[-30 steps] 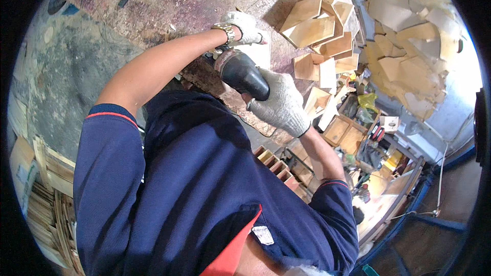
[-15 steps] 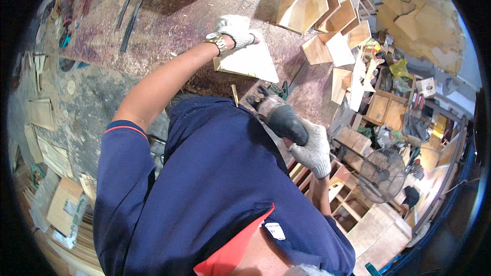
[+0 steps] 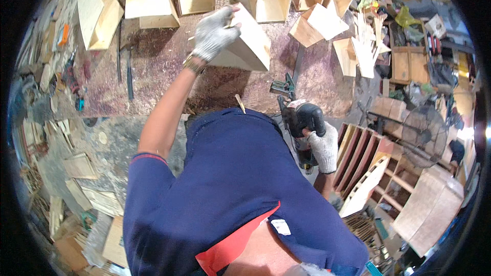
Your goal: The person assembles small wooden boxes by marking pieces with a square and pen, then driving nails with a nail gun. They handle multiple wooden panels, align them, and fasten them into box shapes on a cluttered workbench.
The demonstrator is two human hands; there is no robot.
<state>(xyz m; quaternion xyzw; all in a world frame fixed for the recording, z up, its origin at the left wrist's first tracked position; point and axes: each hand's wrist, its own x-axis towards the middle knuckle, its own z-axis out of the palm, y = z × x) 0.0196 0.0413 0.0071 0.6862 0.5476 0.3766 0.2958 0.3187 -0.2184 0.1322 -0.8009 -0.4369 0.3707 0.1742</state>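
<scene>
My left hand (image 3: 215, 33), in a white knitted glove, has its fingers bent over the edge of a pale angled wooden box (image 3: 253, 46) on the workbench (image 3: 169, 79). The glove covers part of that box. My right hand (image 3: 323, 148), gloved too, grips the handle of a black handheld power tool (image 3: 304, 115) beside my right hip. What kind of tool it is, I cannot make out. A green metal clamp-like piece (image 3: 284, 87) sits at the bench edge just above the tool.
More angled wooden boxes (image 3: 268, 5) line the far side of the bench. Two dark bar-like tools, one a slim black-handled one (image 3: 129, 79), lie at the left. Wood scraps (image 3: 365, 46), a fan (image 3: 424, 133) and a slotted wooden rack (image 3: 358, 148) crowd the right.
The wooden box under my left hand has been tipped up and shifted, its side now showing. My right hand has swung the power tool outward and turned it. My view has shifted as well.
</scene>
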